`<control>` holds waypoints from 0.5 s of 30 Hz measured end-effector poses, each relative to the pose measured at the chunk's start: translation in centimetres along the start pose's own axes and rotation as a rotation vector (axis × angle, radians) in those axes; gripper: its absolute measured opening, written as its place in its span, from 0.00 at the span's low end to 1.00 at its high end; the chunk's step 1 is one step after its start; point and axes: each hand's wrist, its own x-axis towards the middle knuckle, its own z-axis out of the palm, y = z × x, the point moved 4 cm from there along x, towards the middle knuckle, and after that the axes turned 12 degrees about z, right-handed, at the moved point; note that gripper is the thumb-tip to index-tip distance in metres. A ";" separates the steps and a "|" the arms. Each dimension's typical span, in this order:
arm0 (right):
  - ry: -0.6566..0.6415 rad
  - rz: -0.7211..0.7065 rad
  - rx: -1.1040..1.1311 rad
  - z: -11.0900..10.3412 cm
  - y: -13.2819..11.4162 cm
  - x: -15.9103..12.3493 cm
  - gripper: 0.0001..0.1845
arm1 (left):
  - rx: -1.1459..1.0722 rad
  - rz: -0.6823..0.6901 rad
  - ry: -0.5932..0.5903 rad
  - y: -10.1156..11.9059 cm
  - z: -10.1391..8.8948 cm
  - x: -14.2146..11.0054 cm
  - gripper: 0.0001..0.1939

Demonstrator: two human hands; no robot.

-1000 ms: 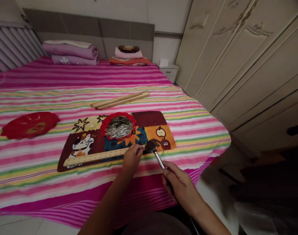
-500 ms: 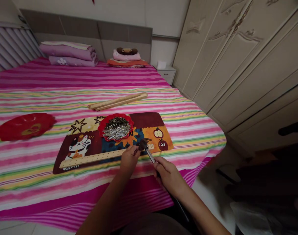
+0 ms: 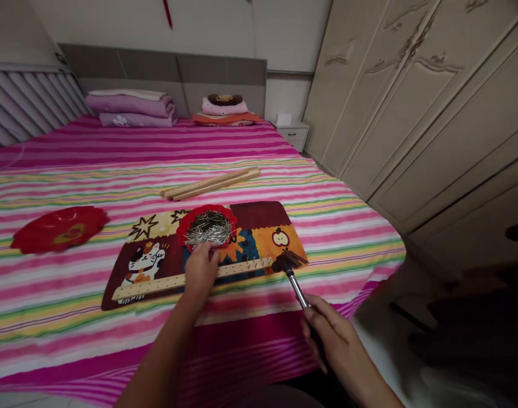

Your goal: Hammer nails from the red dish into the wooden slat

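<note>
My right hand (image 3: 327,328) is wrapped round the dark grip of a claw hammer (image 3: 297,288). Its black head hovers by the right end of a pale wooden strip (image 3: 165,283) with rows of small holes. Several nails (image 3: 259,262) stand upright in that end. My left hand (image 3: 202,269) is at the near rim of a red scalloped bowl (image 3: 180,232) heaped with nails (image 3: 212,226). Its fingers are pressed together at the pile; what they hold, if anything, is hidden. The strip and bowl rest on a patterned mat (image 3: 259,215).
More wooden strips (image 3: 212,184) lie on the striped bed (image 3: 344,226) beyond the mat. A red tray (image 3: 59,229) sits at the left. Folded bedding (image 3: 131,107) is stacked by the headboard. A wardrobe (image 3: 390,113) stands along the right side.
My left hand has moved from the strip's right part, left and up to the nail bowl. The hammer has swung right, away from my left hand, uncovering the standing nails.
</note>
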 end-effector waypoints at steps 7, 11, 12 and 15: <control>0.015 0.041 0.047 -0.2 1.7 0.8 0.26 | 0.343 0.071 -0.290 -0.9 -0.1 4.4 0.13; 0.024 0.060 0.065 -0.2 2.1 1.0 0.25 | 0.354 0.067 -0.332 -1.0 0.2 5.2 0.12; 0.022 0.058 0.068 -0.2 2.1 0.9 0.25 | 0.351 0.069 -0.338 -1.1 0.1 5.2 0.11; 0.018 0.054 0.075 -0.2 2.0 0.7 0.25 | 0.328 0.075 -0.337 -1.3 -0.2 5.1 0.10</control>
